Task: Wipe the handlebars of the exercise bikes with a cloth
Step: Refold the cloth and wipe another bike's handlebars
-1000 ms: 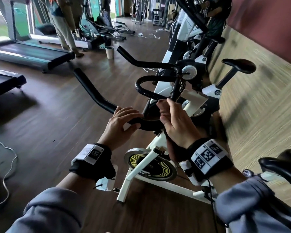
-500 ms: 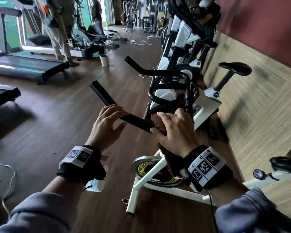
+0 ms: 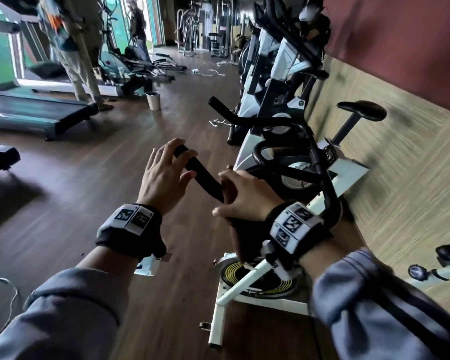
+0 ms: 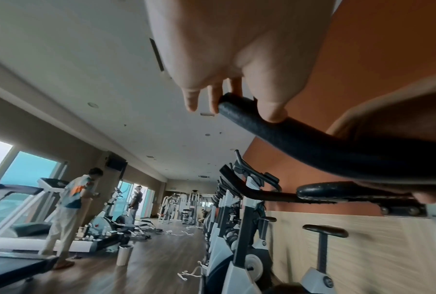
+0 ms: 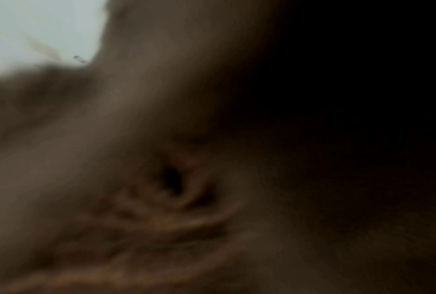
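The left hand (image 3: 164, 178) has slid out to the tip of the handlebar (image 3: 200, 172), fingers spread loosely over it. Just beside it, the right hand (image 3: 240, 198) has followed, wrapped around the bar with the brown cloth (image 3: 244, 242) hanging beneath.

We are finding no readable words or numbers; the white wristband tags (image 3: 292, 224) at lower centre are showing only black coded patterns.
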